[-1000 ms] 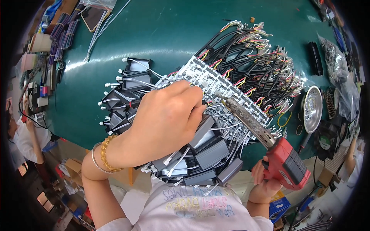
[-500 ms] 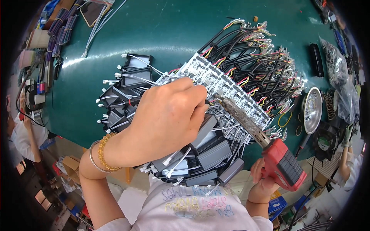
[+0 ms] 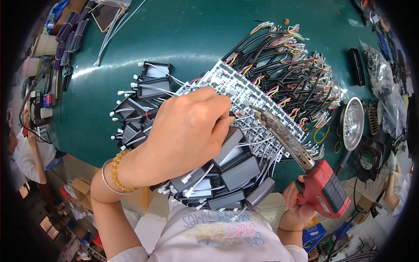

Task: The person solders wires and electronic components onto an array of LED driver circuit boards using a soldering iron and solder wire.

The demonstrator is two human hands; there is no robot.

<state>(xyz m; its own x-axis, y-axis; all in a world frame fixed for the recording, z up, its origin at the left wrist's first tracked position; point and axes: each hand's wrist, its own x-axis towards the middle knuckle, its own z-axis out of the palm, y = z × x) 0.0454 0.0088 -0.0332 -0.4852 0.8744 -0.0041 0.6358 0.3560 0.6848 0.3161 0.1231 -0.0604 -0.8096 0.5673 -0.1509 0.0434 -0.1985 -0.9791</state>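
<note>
My left hand (image 3: 187, 124) is closed in a pinch over the left part of a white circuit board panel (image 3: 218, 77). Its fingertips are mostly hidden, and pale thin wires lie beside them. My right hand (image 3: 297, 201) grips a red-and-black soldering gun (image 3: 325, 187), whose dark, scorched barrel slants up and left. The gun's tip is over the panel, a short way right of my left fingertips. Around and below my left hand lie several dark grey rectangular housings (image 3: 241, 174) with white leads and small white plugs.
Bundled black cables (image 3: 283, 65) with red and yellow wires fan out behind the panel. At the right are a metal bowl (image 3: 352, 124), a plastic bag (image 3: 384, 91) and a cooling fan (image 3: 369, 161). A phone (image 3: 106, 16) lies far left. Other people work at both sides.
The soldering gun and my right hand have shifted slightly right, its tip drawing away from my left fingertips. My left hand has moved slightly left, still pinched.
</note>
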